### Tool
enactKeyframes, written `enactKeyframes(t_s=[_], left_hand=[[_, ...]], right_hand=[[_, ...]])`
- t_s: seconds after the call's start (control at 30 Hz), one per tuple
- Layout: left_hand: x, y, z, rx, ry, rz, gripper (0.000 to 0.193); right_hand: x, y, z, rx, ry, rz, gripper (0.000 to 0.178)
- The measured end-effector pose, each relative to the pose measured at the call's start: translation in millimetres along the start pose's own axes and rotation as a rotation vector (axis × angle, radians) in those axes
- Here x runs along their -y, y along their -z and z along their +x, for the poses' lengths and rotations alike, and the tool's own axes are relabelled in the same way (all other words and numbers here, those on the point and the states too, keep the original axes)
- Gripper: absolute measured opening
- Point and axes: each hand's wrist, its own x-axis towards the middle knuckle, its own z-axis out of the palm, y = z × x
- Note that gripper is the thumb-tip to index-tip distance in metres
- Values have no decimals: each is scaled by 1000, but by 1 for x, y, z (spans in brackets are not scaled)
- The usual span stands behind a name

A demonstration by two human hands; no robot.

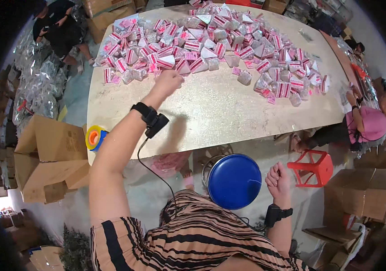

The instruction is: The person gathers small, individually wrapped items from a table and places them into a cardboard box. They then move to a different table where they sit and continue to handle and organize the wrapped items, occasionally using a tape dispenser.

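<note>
My left hand (168, 83) reaches over the table at the near edge of a wide pile of small wedge-shaped packets (166, 62), clear-wrapped with pink and white stripes. Its fingers are curled and partly hidden, so I cannot make out what, if anything, is between them. A striped packet lies just beyond the knuckles. Off the table, my right hand (277, 181) is raised in a loose fist beside the blue round stool (234, 181); nothing shows in it. Both wrists wear black bands, the left one with a small box and a cable.
The pale table (220, 110) carries tape rolls (94, 138) at its left edge. Open cardboard boxes (55, 149) stand left, more cartons (360, 192) right. A red plastic stool (312, 168) is near my right hand. One person (369, 122) sits right; another (60, 27) is far left.
</note>
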Motion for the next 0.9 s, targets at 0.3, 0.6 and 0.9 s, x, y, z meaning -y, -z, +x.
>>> enactKeyframes(t_s=[0.3,0.6,0.9], left_hand=[[12,-68,17,-20,-90,0,23],[50,-123,-68,-337,-279,628,36],[-31,-164,-161,643,267,-820,41]], right_hand=[[-6,13,-12,-66,15,53,32],[-18,32,7,-48,-78,50,32],[-79,-86,124,121,-75,167,31]])
